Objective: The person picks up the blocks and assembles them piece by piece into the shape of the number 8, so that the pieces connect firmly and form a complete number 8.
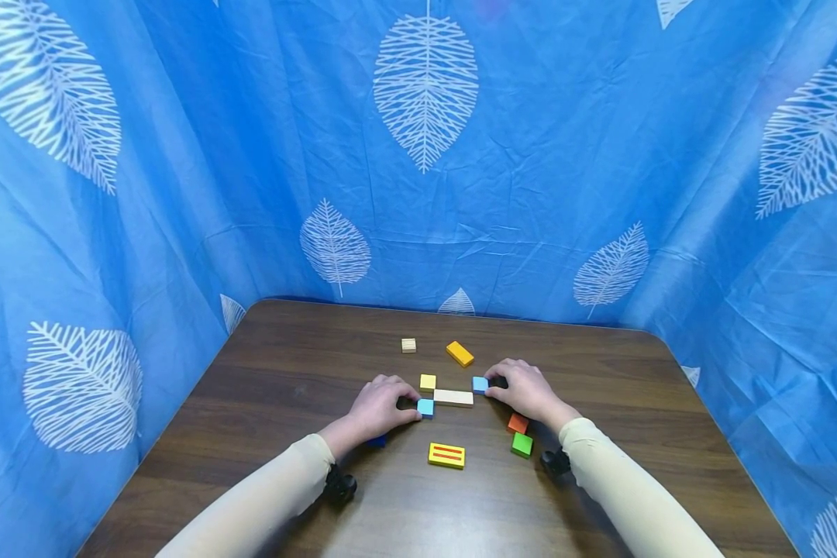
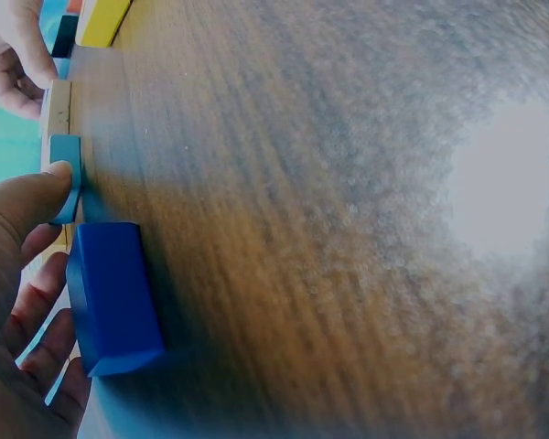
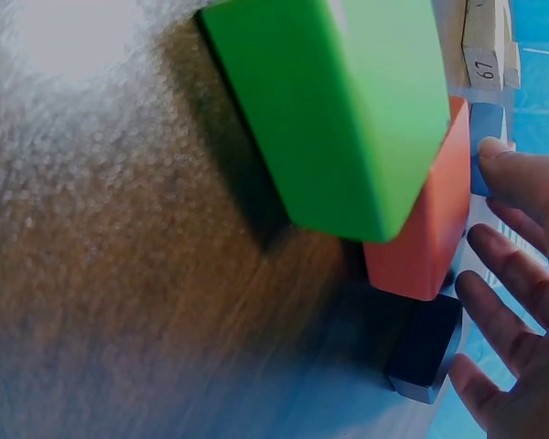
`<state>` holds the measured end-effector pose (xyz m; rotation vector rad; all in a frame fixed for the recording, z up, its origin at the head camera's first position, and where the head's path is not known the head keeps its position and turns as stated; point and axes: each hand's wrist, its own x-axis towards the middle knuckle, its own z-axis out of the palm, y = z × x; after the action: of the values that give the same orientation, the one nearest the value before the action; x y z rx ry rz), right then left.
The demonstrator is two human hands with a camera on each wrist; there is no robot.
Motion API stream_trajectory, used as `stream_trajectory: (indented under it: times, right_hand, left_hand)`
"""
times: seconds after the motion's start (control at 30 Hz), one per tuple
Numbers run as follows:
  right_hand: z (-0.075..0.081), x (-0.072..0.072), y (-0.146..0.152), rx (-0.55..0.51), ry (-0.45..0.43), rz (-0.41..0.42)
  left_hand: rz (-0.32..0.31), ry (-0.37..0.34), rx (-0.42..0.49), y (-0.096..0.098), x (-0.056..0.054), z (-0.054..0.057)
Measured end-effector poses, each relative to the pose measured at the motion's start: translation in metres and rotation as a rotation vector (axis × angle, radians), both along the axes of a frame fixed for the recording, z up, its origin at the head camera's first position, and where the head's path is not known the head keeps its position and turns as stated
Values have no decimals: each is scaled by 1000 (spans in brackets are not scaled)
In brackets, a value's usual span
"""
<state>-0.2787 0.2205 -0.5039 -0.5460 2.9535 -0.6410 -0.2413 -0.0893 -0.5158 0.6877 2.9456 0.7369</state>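
- Table [image 1: 307, 349]: brown wood.
- Left hand [image 1: 382, 408]: pinches the left cube [image 1: 425, 408] between thumb and finger.
- Right hand [image 1: 525, 389]: pinches the right cube [image 1: 480, 385].
- Plank [image 1: 453, 398]: lies between the cubes.
- Cubes: both light blue, just beside the plank's ends.

Head view from above, forward and down, wrist views low, close, turned sideways, tabletop [image 1: 286, 356] in all three

Apparently a curtained booth: blue leaf-print cloth [image 1: 516, 186] hangs around a table [image 1: 293, 356].
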Motion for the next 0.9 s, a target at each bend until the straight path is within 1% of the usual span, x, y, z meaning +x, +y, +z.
stream_trajectory:
  times: [0.9]
  right_hand:
    - [-3, -1, -1, -5, -4, 12]
  left_hand:
    - [9, -26, -1, 1, 0, 0]
